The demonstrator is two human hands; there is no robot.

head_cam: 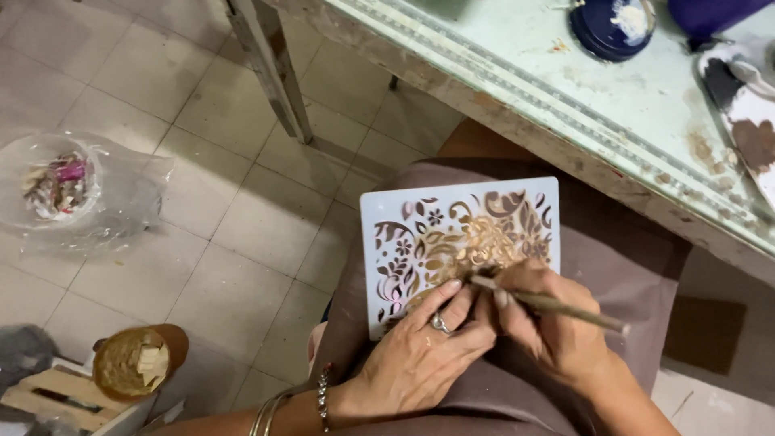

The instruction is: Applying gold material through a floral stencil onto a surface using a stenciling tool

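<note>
A white stencil sheet [452, 234] with cut-out flower and leaf shapes lies on my lap, its middle dabbed with gold-brown paint. My left hand [420, 355], with a ring and bracelets, presses flat on the stencil's lower edge. My right hand [549, 323] grips a thin paint-smeared brush [557, 305], whose tip touches the stencil near its lower middle. Both hands touch each other at the fingers.
A worn pale-green table [581, 105] stands ahead with a dark blue lid [609, 28] and a paint-stained palette [747, 105] on it. On the tiled floor to the left lie a clear plastic bag with scraps [73, 190] and a round brown container [133, 362].
</note>
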